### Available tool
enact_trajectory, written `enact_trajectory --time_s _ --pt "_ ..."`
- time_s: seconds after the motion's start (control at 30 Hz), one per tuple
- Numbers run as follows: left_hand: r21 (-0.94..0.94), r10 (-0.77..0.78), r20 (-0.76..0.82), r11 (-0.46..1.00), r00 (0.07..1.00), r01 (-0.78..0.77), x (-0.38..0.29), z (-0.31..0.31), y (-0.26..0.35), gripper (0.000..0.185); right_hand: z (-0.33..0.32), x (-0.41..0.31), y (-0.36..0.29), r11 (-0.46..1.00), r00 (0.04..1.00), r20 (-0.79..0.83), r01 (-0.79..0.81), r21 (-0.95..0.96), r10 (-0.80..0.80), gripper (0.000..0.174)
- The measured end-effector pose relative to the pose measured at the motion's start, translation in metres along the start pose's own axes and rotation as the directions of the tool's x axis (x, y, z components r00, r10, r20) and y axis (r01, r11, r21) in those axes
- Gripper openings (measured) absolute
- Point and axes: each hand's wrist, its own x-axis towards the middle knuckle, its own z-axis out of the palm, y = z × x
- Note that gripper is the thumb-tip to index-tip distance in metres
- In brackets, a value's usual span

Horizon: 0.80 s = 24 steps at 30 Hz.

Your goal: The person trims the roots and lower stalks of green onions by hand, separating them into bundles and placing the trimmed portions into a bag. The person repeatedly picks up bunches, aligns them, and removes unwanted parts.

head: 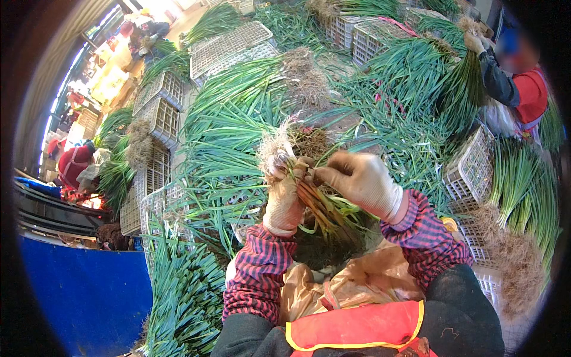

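Observation:
My left hand (285, 201), in a cream knit glove, grips a small bunch of allium plants, leeks or green garlic. Their pale roots (275, 154) stick up above the fingers, while brownish and yellowed leaves (328, 214) hang down on the right. Close beside them is my right hand (366, 180), gloved alike and blurred, its fingertips bent in at the stems. Whether it pinches a leaf cannot be told. Just behind the bunch lies a brown clump of roots (310, 142). Long green plants (223, 147) are heaped left of my left hand.
Cut green leaves (410, 156) litter the floor to the right. Plastic crates (470, 167) stand on both sides, one (232, 47) at the back. A co-worker (517, 85) holds a bunch at the right; others work at the far left. A blue panel (84, 290) borders the lower left.

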Motion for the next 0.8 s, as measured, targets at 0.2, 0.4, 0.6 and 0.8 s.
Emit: enact_trajectory --time_s 0.2,0.4,0.6,0.8 --pt "-0.040 0.002 -0.072 0.999 0.997 -0.005 0.001 0.004 -0.032 0.044 -0.002 0.003 0.006 0.970 0.985 -0.060 0.146 -0.194 -0.160 0.046" --pt "0.297 -0.077 -0.010 0.952 0.997 0.076 -0.005 0.004 -0.048 0.052 0.010 -0.002 0.045 0.910 0.970 0.218 0.187 -0.371 -0.110 0.029" --pt "0.508 -0.235 -0.122 0.820 0.964 0.264 -0.022 0.001 -0.043 0.030 -0.002 -0.012 0.041 0.944 0.969 0.244 -0.110 0.311 0.032 0.021" --pt "0.639 -0.354 0.398 0.769 0.846 0.021 -0.076 0.023 -0.083 0.041 -0.068 0.007 0.031 0.349 0.959 -0.063 -0.039 0.936 0.275 0.021"
